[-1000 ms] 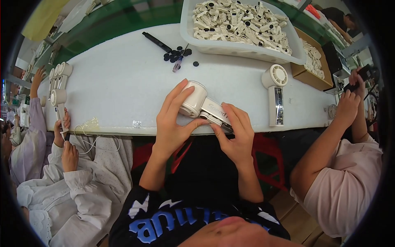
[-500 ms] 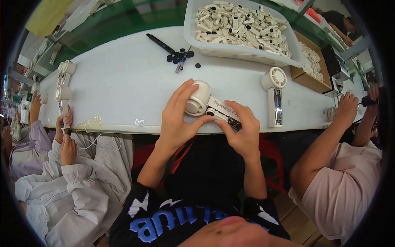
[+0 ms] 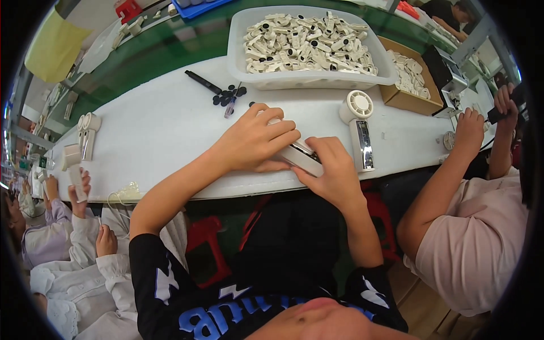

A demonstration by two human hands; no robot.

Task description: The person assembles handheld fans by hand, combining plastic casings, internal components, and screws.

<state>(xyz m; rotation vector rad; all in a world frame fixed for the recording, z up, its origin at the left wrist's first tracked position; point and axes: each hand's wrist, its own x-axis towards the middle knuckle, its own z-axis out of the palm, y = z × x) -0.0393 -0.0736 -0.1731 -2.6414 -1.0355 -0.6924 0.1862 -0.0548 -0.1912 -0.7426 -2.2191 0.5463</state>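
Both my hands hold a white handheld fan (image 3: 305,162) just above the near part of the white table. My left hand (image 3: 258,137) is closed over its round head end and hides most of it. My right hand (image 3: 335,173) grips the other end of the handle between thumb and fingers. A dark slot runs along the handle's upper edge. To the right of my hands another white fan (image 3: 363,146) lies on the table, with a round grille head and a shiny dark strip on its handle. Beyond my left hand lie several black discs (image 3: 225,97) and a small screwdriver (image 3: 229,107).
A translucent tub (image 3: 317,79) full of white parts stands at the far side, beside a cardboard box (image 3: 433,105) of white pieces. A black stick-shaped tool (image 3: 203,82) lies at the back. Co-workers sit on both sides; the left one's hand (image 3: 82,187) holds a white fan.
The fan has been turned over in my hands, so its lettered side no longer shows. My left hand has swung across its head. The co-worker on the left has raised a fan.
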